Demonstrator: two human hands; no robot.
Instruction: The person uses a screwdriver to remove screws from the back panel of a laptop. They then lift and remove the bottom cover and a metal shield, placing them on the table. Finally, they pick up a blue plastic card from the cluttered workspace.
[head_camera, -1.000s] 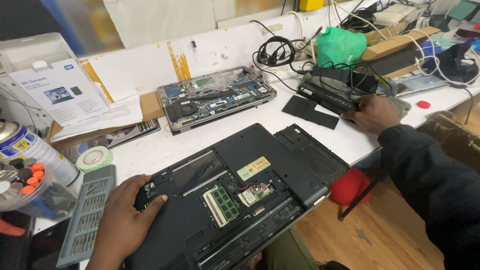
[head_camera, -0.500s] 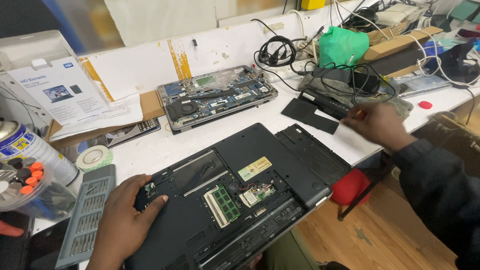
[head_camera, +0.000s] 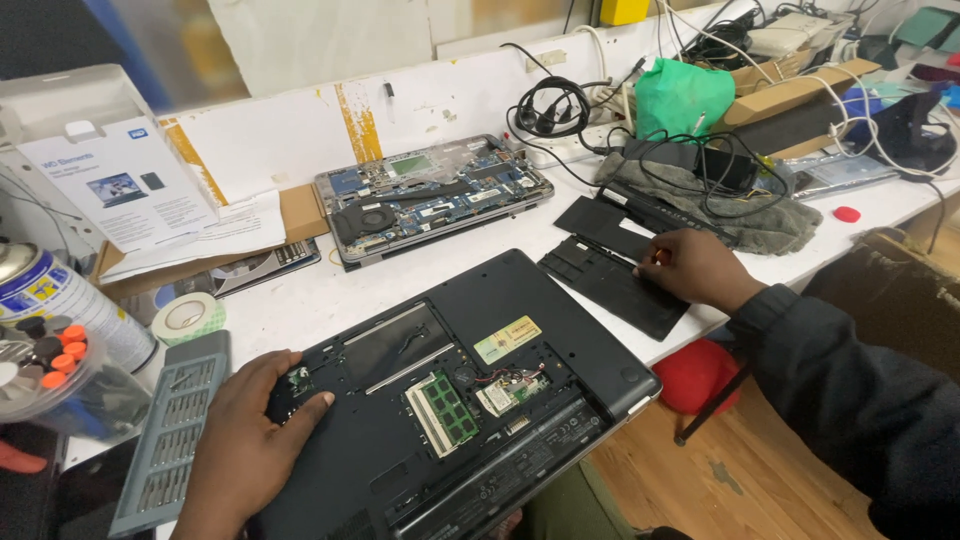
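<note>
A black laptop (head_camera: 560, 350) lies bottom-up on the white bench with its service cover off, showing a green memory module (head_camera: 447, 408) and a small card with wires. My left hand (head_camera: 245, 440) lies flat on the laptop's left end, fingers spread beside a small open bay. My right hand (head_camera: 695, 268) reaches to the right of the laptop, fingers curled on the edge of a black cover panel (head_camera: 610, 290) lying on the bench. A second black panel (head_camera: 600, 222) lies just behind it.
A second opened laptop (head_camera: 430, 195) sits behind. A grey bit-set case (head_camera: 170, 430), tape roll (head_camera: 190, 318), spray can (head_camera: 50, 300) and white box (head_camera: 110, 180) crowd the left. Cables, a grey cloth (head_camera: 760, 220) and green bag (head_camera: 685, 95) fill the back right. A red stool (head_camera: 695, 375) stands below the bench edge.
My right hand has drawn back from the black items by the cloth to the cover panel beside the laptop. My left hand has stayed on the laptop.
</note>
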